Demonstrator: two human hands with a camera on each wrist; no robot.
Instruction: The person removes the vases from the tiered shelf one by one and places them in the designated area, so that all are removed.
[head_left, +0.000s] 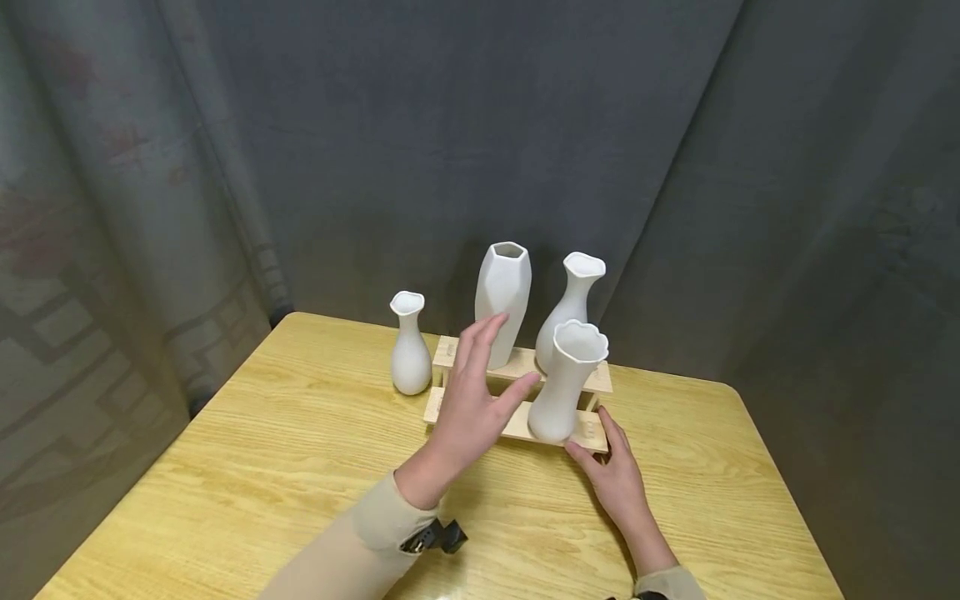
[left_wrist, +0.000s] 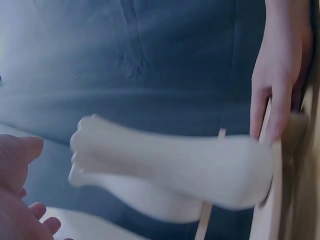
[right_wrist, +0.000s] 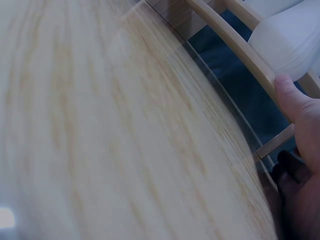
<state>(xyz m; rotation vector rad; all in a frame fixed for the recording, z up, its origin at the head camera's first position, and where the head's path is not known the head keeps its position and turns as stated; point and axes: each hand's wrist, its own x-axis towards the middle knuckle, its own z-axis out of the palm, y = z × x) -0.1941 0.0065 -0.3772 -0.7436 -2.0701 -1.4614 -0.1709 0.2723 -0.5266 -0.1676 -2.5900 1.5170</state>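
A two-step wooden stand (head_left: 591, 430) carries three white vases. On its front step a vase with a scalloped rim (head_left: 558, 396) stands near the right end. Behind, on the upper step, are a faceted vase (head_left: 502, 292) and a narrow-necked vase (head_left: 564, 315), partly hidden by the scalloped one. My right hand (head_left: 618, 483) grips the right end of the front step, thumb on its front edge beside the vase's base. My left hand (head_left: 468, 408) hovers before the stand, thumb and fingers spread apart, holding nothing; the left wrist view shows a gap between it and the scalloped rim (left_wrist: 82, 150).
A smaller white vase (head_left: 411, 358) stands on the wooden table (head_left: 300, 467), just left of the stand. Grey curtains (head_left: 450, 150) hang close behind the table's back edge and along its sides.
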